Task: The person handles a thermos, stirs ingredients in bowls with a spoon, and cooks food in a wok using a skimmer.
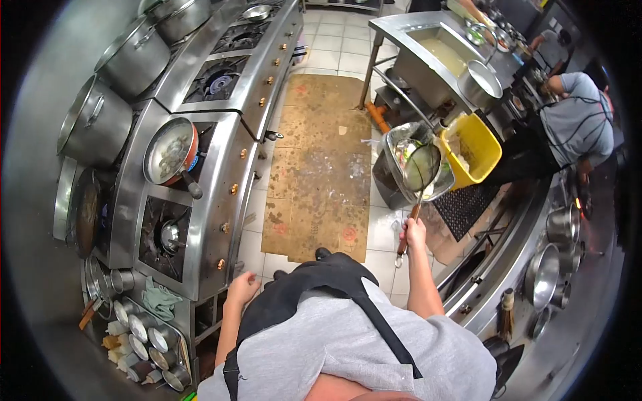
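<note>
My right hand (pixel 414 232) is closed around the wooden handle of a round wire strainer (pixel 423 166). The strainer's bowl is over a lined waste bin (pixel 438 190) that holds green and white scraps. Beside the bin stands a yellow bucket (pixel 491 147) with pale contents. My left hand (pixel 243 287) hangs low near the front of the stove with nothing in it, its fingers loosely curled and apart. A red pan (pixel 171 151) sits on a lit burner to the left, with pale pieces in it.
Large steel pots (pixel 100 123) line the back of the stove (pixel 221 154). Flattened cardboard (pixel 317 174) covers the floor. A sink (pixel 435 50) with cloudy water and a pot (pixel 479 83) stand at the upper right. Another person (pixel 575 120) bends over a counter at the right.
</note>
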### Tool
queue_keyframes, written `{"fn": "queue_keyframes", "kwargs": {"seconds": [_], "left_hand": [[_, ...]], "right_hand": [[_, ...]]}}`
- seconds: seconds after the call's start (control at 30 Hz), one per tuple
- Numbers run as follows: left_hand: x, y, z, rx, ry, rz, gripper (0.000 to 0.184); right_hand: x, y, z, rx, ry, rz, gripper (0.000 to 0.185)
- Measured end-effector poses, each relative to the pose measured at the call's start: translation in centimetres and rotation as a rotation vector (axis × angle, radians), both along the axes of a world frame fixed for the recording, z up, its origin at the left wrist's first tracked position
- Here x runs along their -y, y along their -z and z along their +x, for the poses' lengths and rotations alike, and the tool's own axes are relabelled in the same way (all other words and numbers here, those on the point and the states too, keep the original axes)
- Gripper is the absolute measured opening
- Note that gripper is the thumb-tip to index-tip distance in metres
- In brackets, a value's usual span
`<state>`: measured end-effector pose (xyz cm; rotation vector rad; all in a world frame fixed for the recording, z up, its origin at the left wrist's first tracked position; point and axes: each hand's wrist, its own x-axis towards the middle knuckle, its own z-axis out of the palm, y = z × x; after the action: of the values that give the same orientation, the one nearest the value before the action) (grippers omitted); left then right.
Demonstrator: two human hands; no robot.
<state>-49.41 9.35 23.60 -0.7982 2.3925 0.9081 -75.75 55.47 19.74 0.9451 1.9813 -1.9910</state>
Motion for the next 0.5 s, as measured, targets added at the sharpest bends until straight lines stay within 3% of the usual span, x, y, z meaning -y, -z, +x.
{"fn": "queue_keyframes", "kwargs": {"seconds": [0.07, 0.13, 0.2, 0.3, 0.37, 0.43, 0.47, 0.5], "left_hand": [[0.2, -0.8, -2.0, -0.113, 0.062, 0.024, 0.043], [-1.1, -6.0, -5.1, -0.244, 0.102, 0.049, 0.039], [-1.4, -10.1, -7.1, -0.404, 0.155, 0.172, 0.041], [-1.3, -13.4, -9.1, -0.694, 0.163, 0.328, 0.053], [-1.2, -15.7, -9.3, -0.879, 0.156, 0.215, 0.066], [-0.8, -19.0, -8.3, -0.799, 0.023, 0.203, 0.057], [-0.1, -17.8, -8.0, -0.971, -0.107, 0.05, 0.045], [1.0, -17.9, -7.1, -1.016, -0.258, 0.088, 0.037]], "right_hand": [[2.9, -1.8, -2.1, -0.159, -0.006, -0.276, 0.013], [7.8, -6.6, -3.3, -0.257, -0.07, -0.486, 0.023], [12.7, -10.3, -3.7, -0.357, -0.294, -0.704, 0.033], [21.2, -15.4, -2.8, -0.449, -0.605, -0.803, 0.032], [27.3, -18.1, -0.6, -0.456, -0.778, -0.837, 0.03], [33.5, -21.3, 2.3, -0.525, -0.95, -0.78, 0.032], [36.4, -22.1, 3.6, -0.569, -1.021, -0.755, 0.034], [39.1, -24.1, 5.4, -0.608, -1.132, -0.676, 0.037]]}}
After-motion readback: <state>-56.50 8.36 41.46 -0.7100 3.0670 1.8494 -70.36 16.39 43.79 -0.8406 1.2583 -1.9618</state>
